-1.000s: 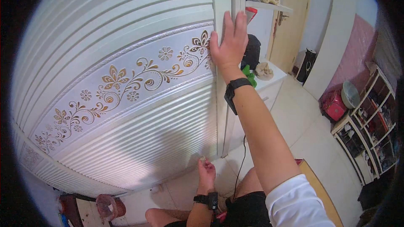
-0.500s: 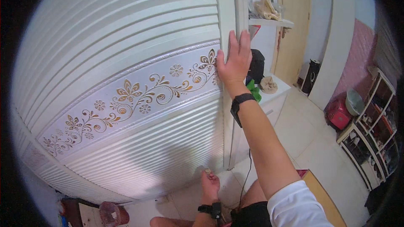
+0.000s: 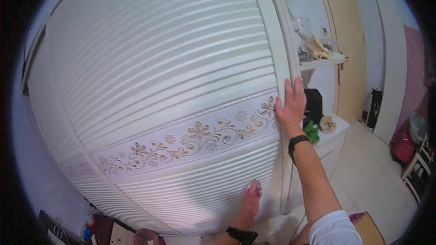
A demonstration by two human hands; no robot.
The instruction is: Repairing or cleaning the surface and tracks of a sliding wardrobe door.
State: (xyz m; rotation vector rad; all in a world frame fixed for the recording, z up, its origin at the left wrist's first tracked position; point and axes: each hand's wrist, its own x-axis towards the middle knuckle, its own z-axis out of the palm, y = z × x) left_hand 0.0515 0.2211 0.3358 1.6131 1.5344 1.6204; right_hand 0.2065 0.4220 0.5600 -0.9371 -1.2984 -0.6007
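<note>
A white wardrobe door [image 3: 168,63] with louvred panels and a floral band of gold-coloured patterns [image 3: 200,129] fills the middle and left. My right hand [image 3: 293,109] lies against the door's right edge frame, beside the end of the floral band, its fingers spread and nothing in them. Lower down, my left hand [image 3: 250,198] is in front of the lower louvred panel, close to its right side. Its fingers are closed around a small greyish thing [image 3: 258,185], too small to name. Each wrist has a black band.
Right of the wardrobe stands a white cabinet [image 3: 338,131] with a black bag [image 3: 313,104] and a green item [image 3: 312,132] on it. Above is a shelf [image 3: 324,62] with bags. A wooden door [image 3: 349,41] and a red bin-like object [image 3: 403,147] are farther right.
The view has tilted up and shifted left, showing more of the upper door. My left hand has risen toward the lower louvred panel. My right hand stays on the door edge.
</note>
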